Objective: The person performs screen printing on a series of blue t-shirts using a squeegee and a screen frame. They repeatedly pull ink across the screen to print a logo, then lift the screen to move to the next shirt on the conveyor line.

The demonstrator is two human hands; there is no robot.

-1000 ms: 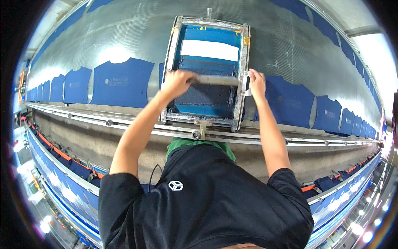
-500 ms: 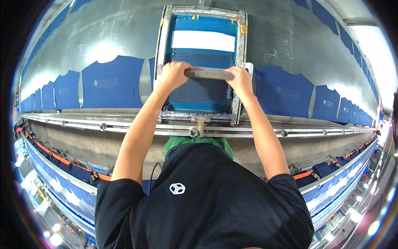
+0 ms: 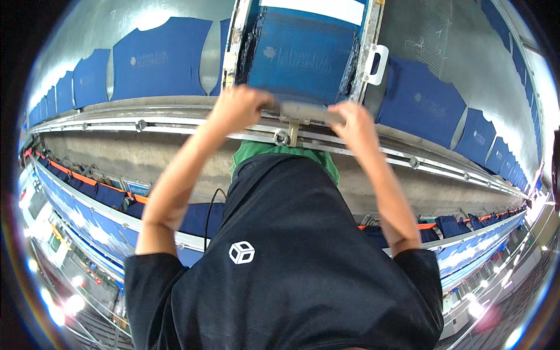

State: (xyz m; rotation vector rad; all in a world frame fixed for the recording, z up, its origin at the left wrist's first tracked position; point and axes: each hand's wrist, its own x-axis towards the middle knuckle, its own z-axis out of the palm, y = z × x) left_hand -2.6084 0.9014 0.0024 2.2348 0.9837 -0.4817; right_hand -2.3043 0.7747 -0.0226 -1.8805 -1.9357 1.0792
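My left hand [image 3: 236,108] and my right hand [image 3: 352,121] are closed around the two ends of a grey bar squeegee [image 3: 302,111], blurred by motion, at the near edge of the screen printing frame [image 3: 371,32]. The frame's blue mesh [image 3: 297,70] shows a faint logo and lettering, dark ink along both sides, and a white strip across its upper part. A white handle [image 3: 379,64] sits on the frame's right side. A metal bracket [image 3: 293,134] on the rail lies just beyond my body, below the squeegee.
Blue fabric pieces [image 3: 157,64] lie in a row along the grey table [image 3: 434,29] either side of the frame. A metal rail [image 3: 99,126] runs along its near edge. Behind me, another long bench [image 3: 93,219] with an orange strip holds dark fabric.
The squeegee has moved toward me to the near edge, uncovering blue mesh. My right hand left the side handle and gripped the bar. The frame appears higher in the picture.
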